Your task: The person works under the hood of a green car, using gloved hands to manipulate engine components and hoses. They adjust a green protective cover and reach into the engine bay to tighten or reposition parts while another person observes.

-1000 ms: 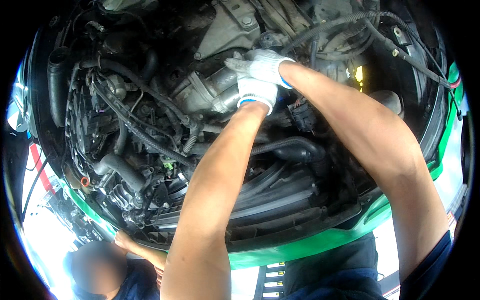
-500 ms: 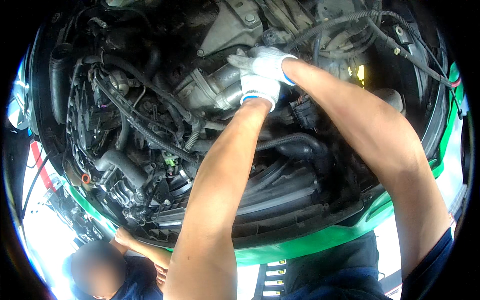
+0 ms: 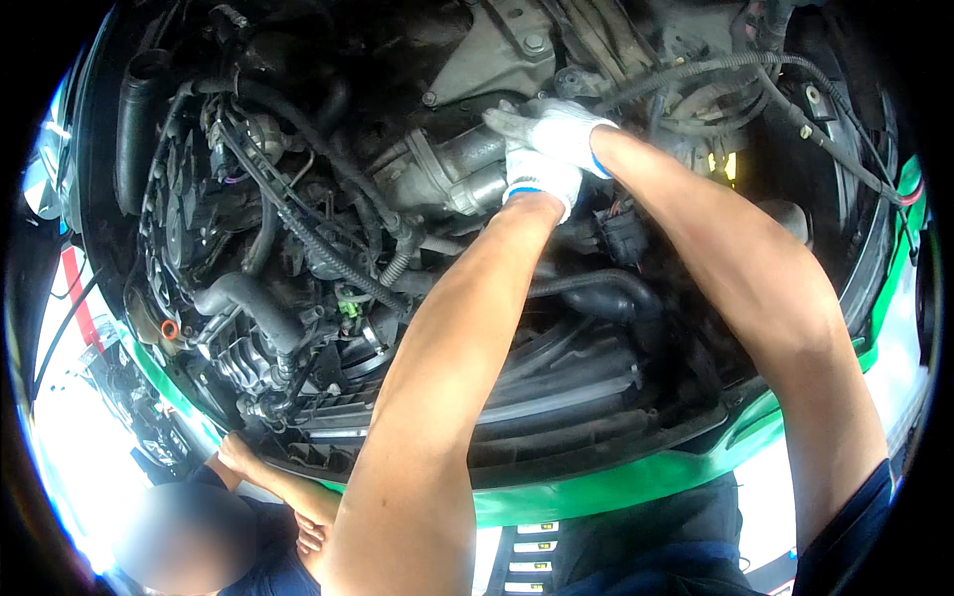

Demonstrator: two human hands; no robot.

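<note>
Both my hands wear white knitted gloves with blue cuff edges and meet deep in an engine bay, at a cylindrical metal housing. My left hand reaches in from below against the right end of that housing. Its fingers are hidden under the other glove. My right hand lies across the top of the left one, its visible fingers stretched out to the left over the housing. Whatever may be under the two gloves cannot be seen. Just above them is a grey metal bracket with a large bolt.
Ribbed hoses and wiring crowd the left side. A corrugated cable arcs across the upper right. A black curved pipe runs below my hands. The green front edge borders the bay. Another person's hand rests on it at lower left.
The whole view has shifted slightly, so the engine and both my hands sit a little farther right. My hands keep the same place on the housing.
</note>
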